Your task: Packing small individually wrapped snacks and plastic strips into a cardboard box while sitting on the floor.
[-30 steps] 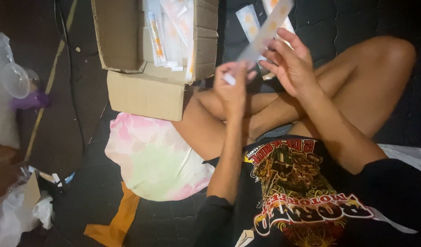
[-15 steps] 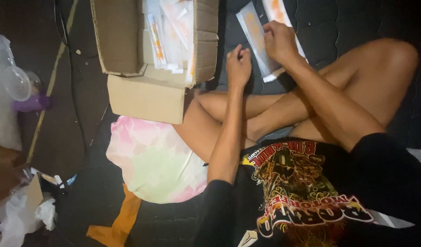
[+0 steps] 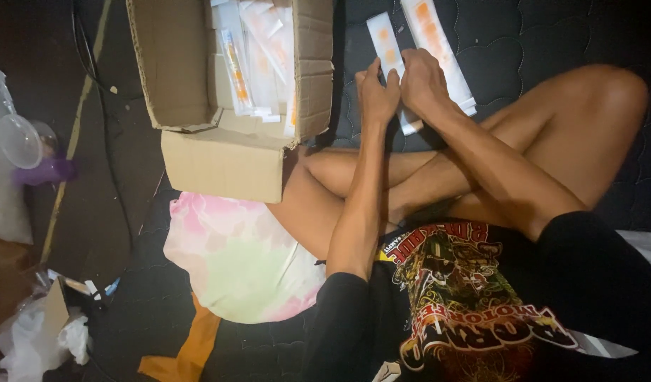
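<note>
I sit cross-legged on a dark quilted mat point(image 3: 544, 35). My left hand point(image 3: 377, 93) and my right hand point(image 3: 423, 83) rest side by side on a long clear plastic packet with orange contents point(image 3: 383, 41) that lies flat on the mat beyond my knees. Both hands press down on its near end, fingers curled. A second similar packet point(image 3: 438, 39) lies just to its right, partly under my right hand.
An open cardboard box point(image 3: 230, 159) holding several more clear packets point(image 3: 258, 56) stands at the left of my hands. A pastel tie-dye cloth point(image 3: 233, 258) lies by my left knee. Clear plastic cups point(image 3: 18, 138) and crumpled bags point(image 3: 35, 339) sit at far left.
The packet I held raised in both hands a second ago has come down onto the mat. My hands have moved together and now press on its near end.
</note>
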